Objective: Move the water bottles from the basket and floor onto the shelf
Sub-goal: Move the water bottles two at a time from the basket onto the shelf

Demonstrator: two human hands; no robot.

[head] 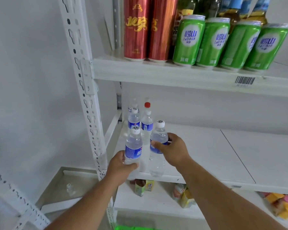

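Two bottles in hand, both at the front left corner of the middle shelf. Best to lower each one straight, base flat on the board, close in front of the standing bottles, then loosen the fingers only when steady. Left hand curled round the lower part of the left bottle, below its blue label. Right hand wrapped round the middle of the right bottle, from the right side. Right bottle base at the shelf's front edge; seated or not, hard to tell. Keep clear of the neighbours behind.
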